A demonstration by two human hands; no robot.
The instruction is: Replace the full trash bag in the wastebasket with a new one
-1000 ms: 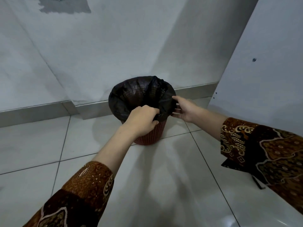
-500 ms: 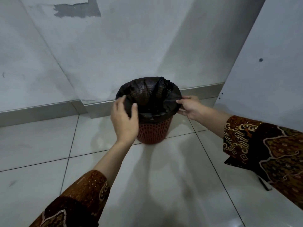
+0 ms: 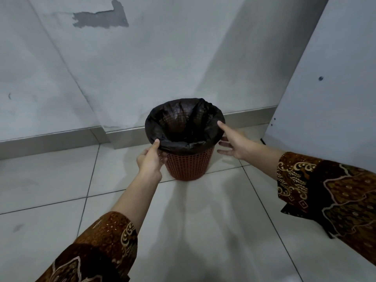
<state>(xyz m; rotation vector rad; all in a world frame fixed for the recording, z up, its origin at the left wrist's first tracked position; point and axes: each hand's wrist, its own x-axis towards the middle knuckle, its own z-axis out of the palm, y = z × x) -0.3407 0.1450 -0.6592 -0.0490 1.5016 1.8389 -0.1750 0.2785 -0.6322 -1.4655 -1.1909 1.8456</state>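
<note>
**Bag looks seated, hands moving down the basket**

Bag is now folded over the rim all the way round the basket, mouth wide open, and the mesh shows through the thin black plastic inside. A second ago the left hand was bunched on the near edge of the bag, and half a second ago it lay flat over the left side of the rim. Now it has dropped lower, to the left wall of the basket just under the bag's overhang. The right hand was pinching the bag's edge on the right before; that pinch is gone.

Reads like the new liner is basically fitted and the person is only steadying or tidying, so the task is probably near its end. No full bag anywhere in view.

Left hand: thumb up against the bag's folded edge, fingers wrapped round the basket side, so it's gripping the basket. Right hand: fingers straight and spread, one fingertip touching the bag at the right of the rim, the rest off the basket, holding nothing.

Basket stands on the tiled floor, close to the wall.
</note>
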